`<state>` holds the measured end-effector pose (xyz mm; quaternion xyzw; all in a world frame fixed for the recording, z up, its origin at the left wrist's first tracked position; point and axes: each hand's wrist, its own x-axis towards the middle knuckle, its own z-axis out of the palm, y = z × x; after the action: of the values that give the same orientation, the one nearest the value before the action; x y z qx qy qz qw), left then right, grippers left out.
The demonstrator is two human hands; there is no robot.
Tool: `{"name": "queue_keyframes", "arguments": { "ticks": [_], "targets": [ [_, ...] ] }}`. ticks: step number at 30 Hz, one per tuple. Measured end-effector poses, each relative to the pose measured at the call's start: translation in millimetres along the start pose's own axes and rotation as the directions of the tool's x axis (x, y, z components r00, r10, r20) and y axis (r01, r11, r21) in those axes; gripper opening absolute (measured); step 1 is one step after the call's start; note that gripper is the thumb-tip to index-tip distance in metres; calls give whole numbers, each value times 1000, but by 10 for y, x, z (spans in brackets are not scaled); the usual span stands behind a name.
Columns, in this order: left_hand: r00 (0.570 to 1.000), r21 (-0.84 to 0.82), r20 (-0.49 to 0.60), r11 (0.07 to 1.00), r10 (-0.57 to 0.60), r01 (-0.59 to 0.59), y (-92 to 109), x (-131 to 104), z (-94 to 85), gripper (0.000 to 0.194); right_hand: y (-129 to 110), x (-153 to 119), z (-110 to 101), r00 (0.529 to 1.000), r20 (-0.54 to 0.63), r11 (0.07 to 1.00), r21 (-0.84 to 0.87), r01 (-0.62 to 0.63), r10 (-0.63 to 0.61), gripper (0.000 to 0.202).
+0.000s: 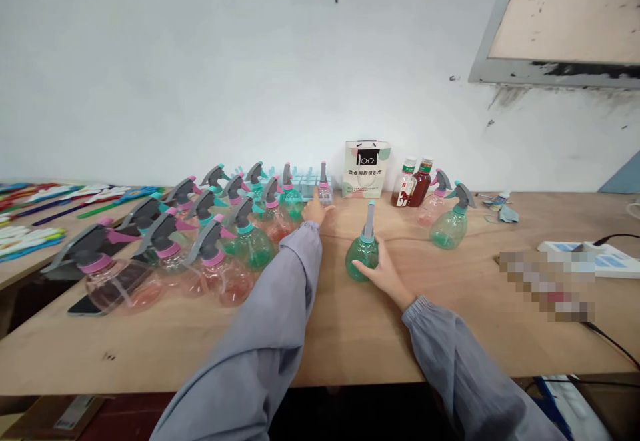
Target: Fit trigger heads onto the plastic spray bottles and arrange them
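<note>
My left hand reaches far across the wooden table and grips a small clear-pink spray bottle with a grey trigger head, at the right end of the rows of bottles. Closer to me, my right hand wraps the lower side of a green spray bottle that stands upright in the middle of the table, its grey nozzle and teal collar pointing up. Both arms wear grey sleeves.
Several pink and green spray bottles stand in rows at the left. A white paper box, two brown drink bottles and two more sprayers stand by the wall. A white device with a cable lies at the right.
</note>
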<state>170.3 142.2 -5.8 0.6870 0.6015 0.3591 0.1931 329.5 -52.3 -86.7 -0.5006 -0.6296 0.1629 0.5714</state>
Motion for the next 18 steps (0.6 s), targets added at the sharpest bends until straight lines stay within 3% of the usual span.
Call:
{"name": "queue_keyframes", "arguments": {
  "ticks": [4, 7, 10, 13, 15, 16, 18],
  "targets": [
    [997, -249, -72, 968, 19, -37, 76, -208, -42, 89, -14, -2, 12, 1000, -6, 1000, -5, 1, -1, 79],
    [968, -532, -63, 812, 243, -239, 164, -575, -83, 75, -45, -7, 44, 1000, 12, 1000, 8, 17, -17, 86],
    [871, -652, 86, 689, 483, -317, 228, -997, -162, 91, -68, -25, 78, 998, 64, 999, 42, 26, -29, 96],
    [770, -748, 223, 612, 598, -258, 241, -1313, -293, 115, -70, -65, 124, 993, 118, 998, 57, 11, -18, 97],
    [714, -790, 244, 562, 656, -246, 224, -1452, -375, 126, -77, -102, 173, 987, 157, 998, 63, 20, -30, 97],
    [710, -788, 236, 558, 663, -260, 210, -1507, -402, 129, -88, -120, 202, 984, 172, 997, 69, 34, -46, 98],
    [761, -737, 179, 598, 623, -316, 173, -1599, -422, 123, -127, -149, 255, 974, 205, 994, 74, 78, -91, 100]
  ]
}}
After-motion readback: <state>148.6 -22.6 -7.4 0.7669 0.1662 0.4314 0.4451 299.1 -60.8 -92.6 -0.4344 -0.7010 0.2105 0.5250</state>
